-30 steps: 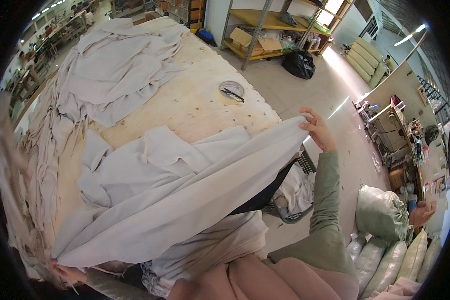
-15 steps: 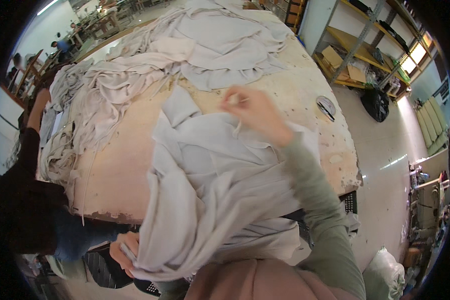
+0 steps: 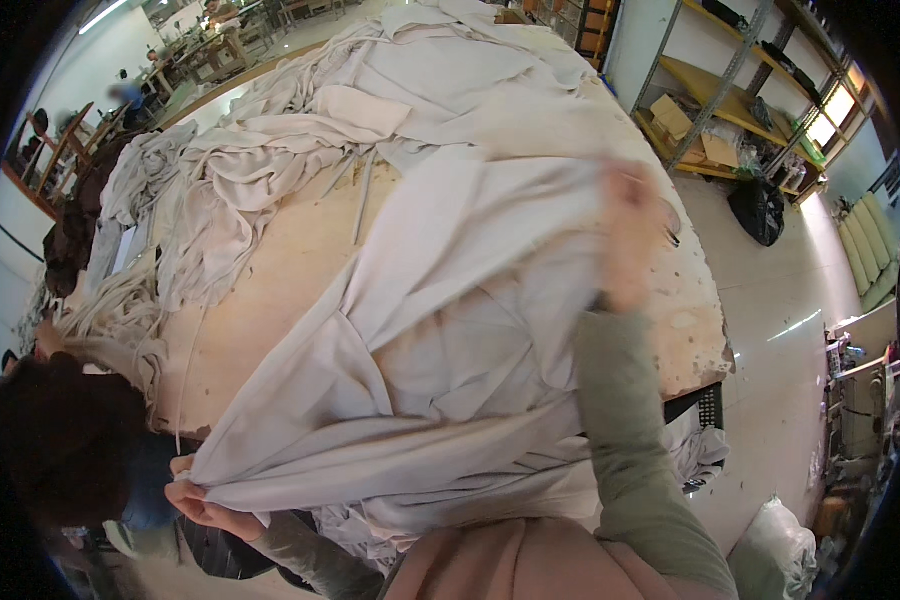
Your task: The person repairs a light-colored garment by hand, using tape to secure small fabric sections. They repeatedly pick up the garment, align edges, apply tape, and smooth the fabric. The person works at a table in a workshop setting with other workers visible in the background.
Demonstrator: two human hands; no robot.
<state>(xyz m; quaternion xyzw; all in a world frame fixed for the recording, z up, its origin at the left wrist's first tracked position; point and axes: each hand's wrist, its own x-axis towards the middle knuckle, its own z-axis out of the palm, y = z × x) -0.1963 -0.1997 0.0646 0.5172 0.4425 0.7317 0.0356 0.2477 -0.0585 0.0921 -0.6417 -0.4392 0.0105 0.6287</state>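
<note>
My left hand at the lower left has its fingers closed on the edge of a large pale grey cloth, stretched in loose folds across the near half of the wooden table. My right hand is smeared by motion at the cloth's upper right corner; whether its fingers grip the fabric is unclear. Just right of that hand, a round object with a dark tool on it is mostly hidden.
Heaped pale fabrics cover the table's far and left parts. A co-worker in dark clothing bends at the left edge. Right are metal shelves, a black bag and a white sack; a basket sits beside the table.
Since half a second ago, my right hand has swept rightward, spreading the cloth higher and wider. My left hand has moved slightly left. The co-worker's raised arm has dropped.
</note>
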